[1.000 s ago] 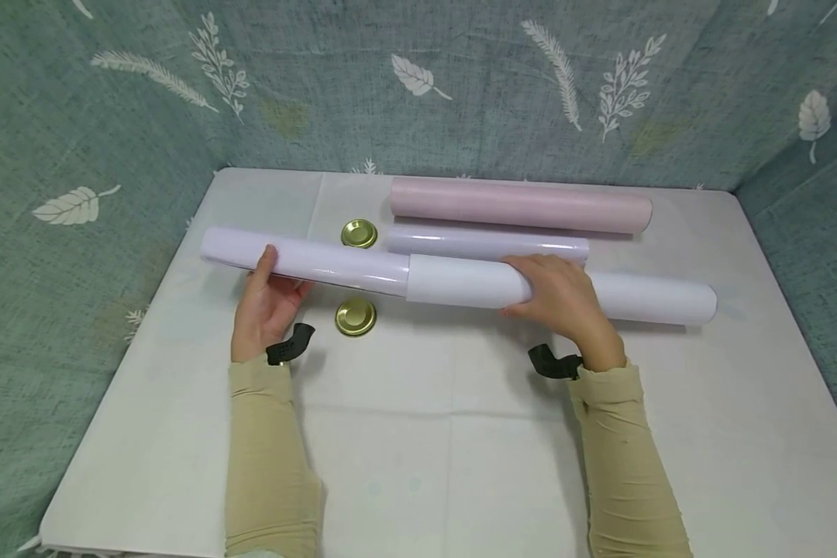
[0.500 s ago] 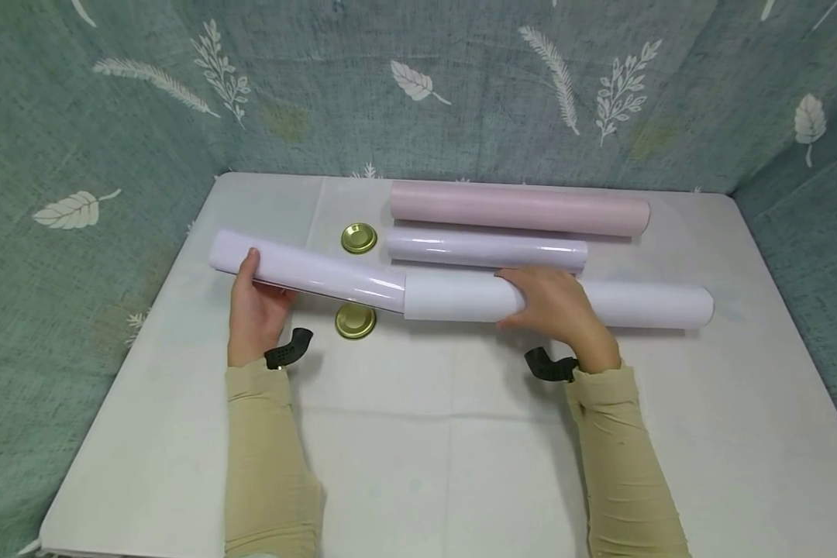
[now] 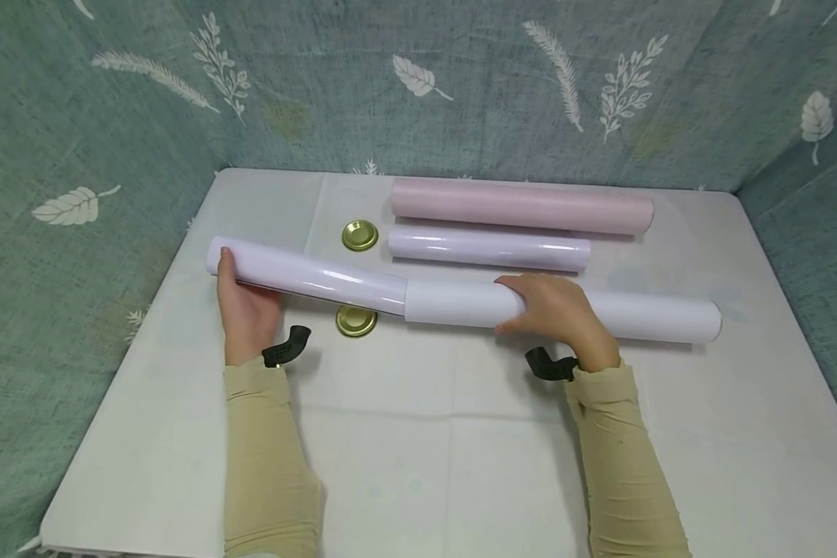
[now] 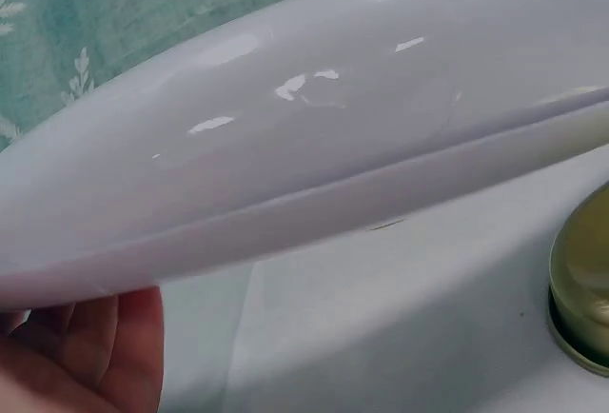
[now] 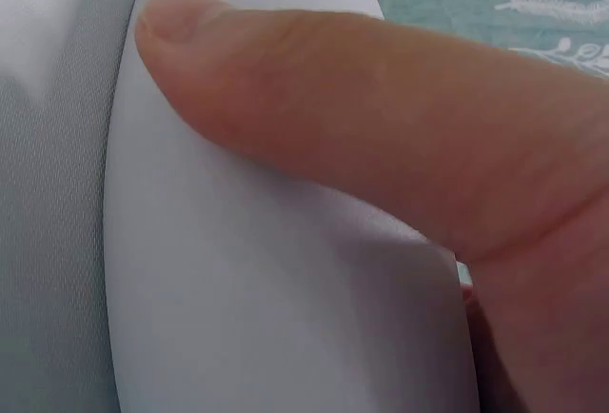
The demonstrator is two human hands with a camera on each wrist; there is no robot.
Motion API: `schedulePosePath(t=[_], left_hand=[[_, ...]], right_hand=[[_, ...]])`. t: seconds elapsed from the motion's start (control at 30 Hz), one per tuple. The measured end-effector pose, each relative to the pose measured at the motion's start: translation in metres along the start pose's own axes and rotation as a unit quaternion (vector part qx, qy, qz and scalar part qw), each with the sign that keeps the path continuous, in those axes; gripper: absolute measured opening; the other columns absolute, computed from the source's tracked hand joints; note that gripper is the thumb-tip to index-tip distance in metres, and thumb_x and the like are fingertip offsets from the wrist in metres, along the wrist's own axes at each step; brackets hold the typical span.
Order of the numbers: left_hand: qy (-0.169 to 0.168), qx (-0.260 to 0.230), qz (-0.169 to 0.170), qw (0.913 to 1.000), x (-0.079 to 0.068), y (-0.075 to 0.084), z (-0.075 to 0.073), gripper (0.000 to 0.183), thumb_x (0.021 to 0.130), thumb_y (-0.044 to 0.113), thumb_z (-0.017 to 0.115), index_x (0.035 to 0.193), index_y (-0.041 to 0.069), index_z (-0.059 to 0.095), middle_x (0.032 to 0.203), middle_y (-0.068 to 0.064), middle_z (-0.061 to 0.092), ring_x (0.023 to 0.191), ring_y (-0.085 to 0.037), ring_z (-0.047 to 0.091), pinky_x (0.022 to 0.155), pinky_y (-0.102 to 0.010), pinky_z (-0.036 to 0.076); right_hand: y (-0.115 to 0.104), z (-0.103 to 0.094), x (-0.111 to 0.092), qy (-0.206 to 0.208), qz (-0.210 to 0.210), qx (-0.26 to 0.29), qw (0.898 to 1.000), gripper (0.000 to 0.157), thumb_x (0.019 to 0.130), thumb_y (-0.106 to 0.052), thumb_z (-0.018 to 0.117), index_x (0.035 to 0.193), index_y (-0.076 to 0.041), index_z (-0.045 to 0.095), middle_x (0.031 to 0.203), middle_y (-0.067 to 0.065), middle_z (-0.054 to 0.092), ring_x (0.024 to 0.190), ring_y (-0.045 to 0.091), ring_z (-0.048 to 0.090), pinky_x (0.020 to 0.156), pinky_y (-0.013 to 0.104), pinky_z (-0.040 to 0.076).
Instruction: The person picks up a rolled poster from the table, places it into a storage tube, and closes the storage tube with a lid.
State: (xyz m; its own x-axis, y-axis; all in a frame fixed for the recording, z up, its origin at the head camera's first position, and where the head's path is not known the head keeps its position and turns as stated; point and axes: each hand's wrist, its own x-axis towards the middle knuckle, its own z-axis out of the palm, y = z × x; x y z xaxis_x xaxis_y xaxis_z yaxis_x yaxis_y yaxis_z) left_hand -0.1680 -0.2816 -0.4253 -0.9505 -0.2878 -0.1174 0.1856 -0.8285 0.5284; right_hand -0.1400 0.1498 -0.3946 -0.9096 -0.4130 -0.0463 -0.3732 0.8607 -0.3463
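My left hand (image 3: pixel 247 322) holds a glossy lilac roll (image 3: pixel 321 277) near its far left end, thumb over the top and fingers beneath. In the left wrist view a long edge runs along the lilac roll (image 4: pixel 314 137), above the fingers (image 4: pixel 138 346). The lilac roll's right end sits inside the open left end of a matte white roll (image 3: pixel 453 302), and the two meet at a slight bend. My right hand (image 3: pixel 556 310) grips the white roll around its middle. Up close, the right thumb (image 5: pixel 285 89) lies across the white roll's surface (image 5: pixel 247 270).
Behind lie a pink roll (image 3: pixel 516 205) and a second, shorter lilac roll (image 3: pixel 488 248), side by side. One gold lid (image 3: pixel 359 235) is left of them; another gold lid (image 3: pixel 354 322) is partly covered by the held roll. Leaf-patterned green cloth (image 3: pixel 418 132) rises behind the white table (image 3: pixel 390 480).
My left hand has slid left along the lilac roll towards its end. Both held rolls have come nearer the front, and the white roll's right end has swung frontward. The shorter lilac roll shows more.
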Motion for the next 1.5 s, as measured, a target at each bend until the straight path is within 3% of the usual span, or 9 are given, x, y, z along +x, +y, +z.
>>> schedulePosePath(t=[0.13,0.33,0.5,0.8,0.9,1.0,1.17,1.23,1.5], left_hand=[[0.01,0.004,-0.003,0.9999,-0.001,0.003,-0.001,0.047,0.087,0.041,0.054,0.129,0.031,0.035,0.139,0.001,0.024,0.12,-0.018,0.034,0.097,-0.039,0.029],[0.033,0.021,-0.011,0.9992,-0.003,0.001,-0.001,0.049,0.086,0.027,0.058,0.13,0.019,0.038,0.136,-0.005,0.031,0.116,-0.022,0.039,0.098,-0.038,0.028],[0.054,0.063,0.003,0.9966,-0.004,0.0,-0.002,0.05,0.086,0.021,0.057,0.132,0.017,0.036,0.136,-0.007,0.032,0.117,-0.022,0.039,0.098,-0.038,0.025],[0.055,0.131,0.007,0.9898,-0.007,0.002,0.001,0.057,0.086,0.034,0.058,0.135,0.017,0.034,0.136,-0.003,0.029,0.117,-0.017,0.033,0.099,-0.035,0.023],[0.087,0.204,0.019,0.9749,-0.01,0.002,0.003,0.054,0.085,0.04,0.057,0.129,0.014,0.04,0.128,-0.006,0.035,0.112,-0.02,0.036,0.095,-0.038,0.03],[0.125,0.291,0.021,0.9484,-0.013,0.001,0.005,0.05,0.084,0.045,0.056,0.122,0.014,0.044,0.119,-0.008,0.04,0.106,-0.022,0.041,0.089,-0.04,0.035],[0.14,0.378,0.009,0.9149,-0.016,0.002,0.006,0.05,0.084,0.05,0.053,0.12,0.017,0.046,0.118,-0.006,0.044,0.102,-0.021,0.047,0.085,-0.038,0.039],[0.139,0.396,0.006,0.9075,-0.016,0.002,0.006,0.049,0.084,0.05,0.052,0.12,0.017,0.047,0.117,-0.006,0.045,0.099,-0.021,0.048,0.08,-0.037,0.041],[0.116,0.426,-0.007,0.897,-0.015,0.003,0.007,0.044,0.084,0.049,0.053,0.114,0.016,0.05,0.109,-0.005,0.046,0.079,-0.018,0.047,0.053,-0.026,0.036]], right_hand=[[0.001,0.0,0.0,-0.003,0.004,0.002,1.0,0.076,0.055,-0.057,0.076,0.122,-0.031,0.052,0.115,-0.01,0.057,0.099,0.014,0.054,0.074,0.037,0.042],[0.001,0.0,0.001,-0.002,0.008,0.005,1.0,0.078,0.055,-0.058,0.075,0.124,-0.03,0.051,0.116,-0.008,0.056,0.099,0.015,0.054,0.074,0.037,0.042],[0.002,0.001,0.001,0.0,0.008,0.006,1.0,0.081,0.055,-0.059,0.074,0.125,-0.028,0.05,0.119,-0.006,0.055,0.103,0.017,0.053,0.077,0.038,0.042],[0.005,0.003,0.0,0.004,0.008,0.01,1.0,0.08,0.055,-0.06,0.074,0.125,-0.029,0.05,0.119,-0.007,0.055,0.103,0.016,0.052,0.078,0.038,0.042],[0.005,0.003,0.0,0.004,0.006,0.008,1.0,0.08,0.055,-0.061,0.073,0.125,-0.029,0.05,0.119,-0.008,0.055,0.103,0.015,0.052,0.078,0.037,0.041],[0.005,0.001,0.0,0.002,0.006,0.006,1.0,0.081,0.055,-0.061,0.073,0.125,-0.029,0.05,0.119,-0.008,0.055,0.104,0.015,0.052,0.078,0.037,0.041],[0.003,0.001,0.001,0.0,0.006,0.003,1.0,0.081,0.055,-0.062,0.073,0.125,-0.03,0.05,0.119,-0.007,0.055,0.104,0.016,0.052,0.078,0.038,0.042],[0.003,0.0,0.001,0.001,0.006,0.004,1.0,0.081,0.055,-0.061,0.074,0.125,-0.03,0.05,0.119,-0.007,0.055,0.103,0.016,0.052,0.077,0.038,0.042],[0.002,0.001,0.001,0.001,0.01,0.007,1.0,0.08,0.055,-0.059,0.075,0.125,-0.03,0.05,0.12,-0.006,0.055,0.106,0.017,0.051,0.079,0.04,0.041]])
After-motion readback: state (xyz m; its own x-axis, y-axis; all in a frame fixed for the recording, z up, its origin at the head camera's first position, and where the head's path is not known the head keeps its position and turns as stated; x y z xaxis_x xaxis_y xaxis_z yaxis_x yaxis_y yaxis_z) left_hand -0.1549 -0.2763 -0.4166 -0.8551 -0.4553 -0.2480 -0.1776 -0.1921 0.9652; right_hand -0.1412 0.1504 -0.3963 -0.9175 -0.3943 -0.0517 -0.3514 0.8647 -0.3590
